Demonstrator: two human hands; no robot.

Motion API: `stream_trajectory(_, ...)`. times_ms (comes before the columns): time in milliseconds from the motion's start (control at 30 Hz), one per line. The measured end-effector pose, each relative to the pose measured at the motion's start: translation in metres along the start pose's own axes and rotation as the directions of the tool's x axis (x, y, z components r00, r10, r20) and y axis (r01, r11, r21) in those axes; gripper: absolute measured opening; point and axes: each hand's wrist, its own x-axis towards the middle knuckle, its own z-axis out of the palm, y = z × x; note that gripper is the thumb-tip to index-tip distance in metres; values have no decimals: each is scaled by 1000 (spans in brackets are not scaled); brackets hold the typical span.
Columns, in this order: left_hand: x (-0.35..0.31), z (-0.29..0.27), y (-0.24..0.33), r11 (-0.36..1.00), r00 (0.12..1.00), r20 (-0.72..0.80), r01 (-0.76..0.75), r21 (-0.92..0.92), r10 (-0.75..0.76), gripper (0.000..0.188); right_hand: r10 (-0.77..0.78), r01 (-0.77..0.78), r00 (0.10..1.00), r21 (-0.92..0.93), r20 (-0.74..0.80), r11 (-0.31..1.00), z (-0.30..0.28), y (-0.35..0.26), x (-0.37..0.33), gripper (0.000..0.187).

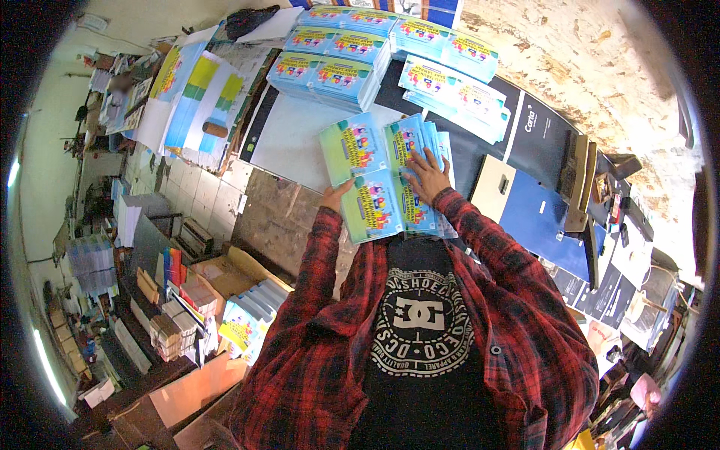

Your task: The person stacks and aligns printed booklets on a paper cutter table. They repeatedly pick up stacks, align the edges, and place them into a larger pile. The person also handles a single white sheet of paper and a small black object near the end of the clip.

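In front of my body lies a colourful printed sheet (369, 196) with two matching blue, green and yellow cover pictures, one above the other. My left hand (336, 196) pinches its left edge, thumb on top; the fingers beneath are mostly hidden. Just right of that sheet is a slightly fanned stack of the same printed sheets (411, 142). Over it my right hand (430, 178) rests with fingers spread, the fingertips touching the top sheet. The stack's lower end reaches close to my shirt.
Tall piles of the same prints (330, 71) stand at the table's far side, with a lower fanned pile (457, 97) to their right. A blue board (540, 225) and a dark clamp-like bar (581, 184) are at right. Cardboard boxes (247, 262) sit lower left.
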Motion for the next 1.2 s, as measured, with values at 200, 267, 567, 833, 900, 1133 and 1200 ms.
stream_trajectory(200, 29, 16, -26, 952, 995, 1, -99, 288, 103, 43, -26, 56, 936, 78, -350, 995, -46, -75, 6, 80)
stream_trajectory(267, 37, 17, -28, 918, 994, -4, -103, 382, 113, 48, -180, 200, 948, 50, -263, 979, -44, -82, 7, 72)
stream_trajectory(567, 25, -24, -7, 996, 999, -4, 40, 76, -40, 54, -272, 253, 956, -159, -110, 954, -14, -5, -15, 59)
stream_trajectory(833, -6, -17, 2, 995, 996, 66, -66, 76, 61, 35, -179, 176, 983, -70, -40, 982, -2, 12, -9, 59)
stream_trajectory(900, 4, -7, -5, 995, 997, 59, -56, 86, 51, 37, 25, -30, 999, 227, 23, 973, -5, 0, 3, 64)
stream_trajectory(1133, 24, 37, -19, 956, 998, -46, -30, 290, 46, 46, -193, 203, 949, 16, -251, 979, -47, -77, 9, 69)
stream_trajectory(1200, 21, 46, -10, 952, 993, -115, 12, 307, 25, 52, -248, 245, 946, -41, -207, 969, -41, -72, 7, 68)
